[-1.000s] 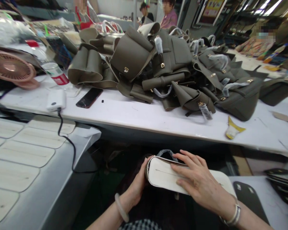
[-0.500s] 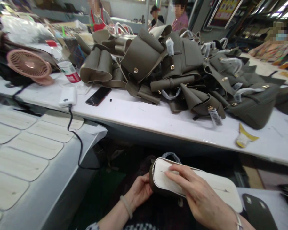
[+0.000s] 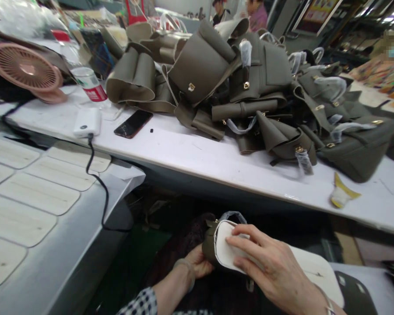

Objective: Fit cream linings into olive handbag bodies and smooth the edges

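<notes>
Low in front of me is a dark olive handbag (image 3: 209,246), lying with a long white rounded panel (image 3: 318,273) set on its upward side. My left hand (image 3: 198,261) grips the bag's left end, its fingers partly hidden beneath. Across the white panel rests my right hand (image 3: 265,258), fingers apart and fingertips touching the surface near its left end. A plastic-wrapped handle (image 3: 233,215) sticks out behind the bag. To the right lies a dark olive rounded piece (image 3: 356,293).
Olive bags and leather parts (image 3: 203,65) are heaped on the white table (image 3: 184,151). Nearby are a phone (image 3: 133,124), a white power bank (image 3: 87,121), a pink fan (image 3: 26,70) and a yellow-edged scrap (image 3: 343,192). Pale panels (image 3: 36,201) cover the left surface; its cable hangs over the edge.
My view has shifted slightly. My left hand has moved further under the bag's left end, which is turned to show more olive side. My right hand stays on the white panel.
</notes>
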Demonstrator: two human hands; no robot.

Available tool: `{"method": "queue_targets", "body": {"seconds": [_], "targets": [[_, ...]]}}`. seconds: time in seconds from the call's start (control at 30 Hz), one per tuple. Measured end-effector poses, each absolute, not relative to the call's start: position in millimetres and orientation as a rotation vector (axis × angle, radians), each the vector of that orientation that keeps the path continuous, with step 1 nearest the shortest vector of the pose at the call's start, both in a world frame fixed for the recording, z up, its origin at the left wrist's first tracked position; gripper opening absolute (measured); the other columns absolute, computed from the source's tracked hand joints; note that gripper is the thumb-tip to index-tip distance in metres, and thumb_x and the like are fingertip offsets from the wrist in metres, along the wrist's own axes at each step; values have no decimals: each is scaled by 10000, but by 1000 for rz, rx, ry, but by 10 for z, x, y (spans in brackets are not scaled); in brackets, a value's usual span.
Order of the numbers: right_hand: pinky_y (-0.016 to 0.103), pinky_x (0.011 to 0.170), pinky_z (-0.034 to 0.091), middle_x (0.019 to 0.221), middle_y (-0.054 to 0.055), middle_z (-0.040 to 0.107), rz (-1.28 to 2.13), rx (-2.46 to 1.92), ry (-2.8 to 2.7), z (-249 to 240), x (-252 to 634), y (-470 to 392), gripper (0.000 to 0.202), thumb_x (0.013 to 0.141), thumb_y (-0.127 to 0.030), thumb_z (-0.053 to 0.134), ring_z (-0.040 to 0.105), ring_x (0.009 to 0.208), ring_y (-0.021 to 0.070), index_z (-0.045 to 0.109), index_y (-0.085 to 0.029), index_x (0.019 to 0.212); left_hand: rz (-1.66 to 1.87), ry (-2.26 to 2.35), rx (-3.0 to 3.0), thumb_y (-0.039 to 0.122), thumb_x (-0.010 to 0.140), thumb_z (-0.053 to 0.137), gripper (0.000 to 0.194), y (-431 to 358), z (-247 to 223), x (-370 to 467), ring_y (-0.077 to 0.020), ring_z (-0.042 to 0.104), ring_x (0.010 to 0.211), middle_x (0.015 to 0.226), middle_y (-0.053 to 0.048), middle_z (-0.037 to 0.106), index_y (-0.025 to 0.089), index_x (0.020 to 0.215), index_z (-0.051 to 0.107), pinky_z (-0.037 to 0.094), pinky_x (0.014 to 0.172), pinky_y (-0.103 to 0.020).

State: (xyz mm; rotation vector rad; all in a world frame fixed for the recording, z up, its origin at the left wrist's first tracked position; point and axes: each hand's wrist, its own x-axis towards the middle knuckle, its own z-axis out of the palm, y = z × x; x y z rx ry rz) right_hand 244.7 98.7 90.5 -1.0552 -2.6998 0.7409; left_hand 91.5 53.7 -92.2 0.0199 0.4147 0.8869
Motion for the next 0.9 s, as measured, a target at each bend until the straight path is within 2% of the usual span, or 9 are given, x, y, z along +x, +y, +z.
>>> {"method": "queue_targets", "body": {"seconds": [0.13,0.3,0.4,0.5,0.63,0.77,0.9], "targets": [[317,777,526,1269,68,548,750,-1056,-2700,913,2434,993,292,973,-192,467,643,981,185,559,-302,1227,843,457,65,410,835,689,359,575,-821,931,-355,578,1222,1088,-153,728,140,1070,724,408,1069,-479],[346,794,526,1284,66,540,765,-1080,-2745,904,2397,1001,375,959,-171,459,640,969,188,520,-316,1300,866,556,120,349,813,736,323,604,-809,883,-293,668,1018,1002,-140,743,129,1049,727,452,990,-414],[357,808,529,1275,69,551,750,-1083,-2755,908,2379,1000,389,954,-160,446,640,985,195,523,-308,1306,869,576,164,309,785,765,320,609,-835,852,-280,674,977,992,-134,743,124,1042,728,453,980,-416],[340,812,531,1270,66,559,749,-1073,-2732,919,2385,1003,366,954,-164,446,638,1003,192,546,-298,1279,849,538,196,313,783,767,398,591,-833,818,-296,661,1049,1075,-147,730,137,1134,704,431,1021,-438],[299,770,534,1268,62,565,733,-1072,-2731,941,2408,1022,351,961,-182,447,648,968,177,555,-292,1276,789,458,229,334,785,775,474,552,-785,780,-329,579,1228,1213,-168,691,144,1209,680,333,1122,-462],[272,694,532,1252,66,574,690,-1073,-2747,944,2407,1030,338,968,-205,450,657,923,172,568,-283,1275,789,473,220,344,813,745,448,567,-712,802,-355,534,1281,1238,-163,683,143,1209,683,291,1145,-490],[274,716,534,1257,77,571,661,-1050,-2735,907,2403,1004,331,972,-200,450,660,902,167,578,-282,1266,814,504,224,379,869,662,386,621,-641,855,-363,546,1263,1250,-170,675,142,1172,698,305,1132,-508]]}}
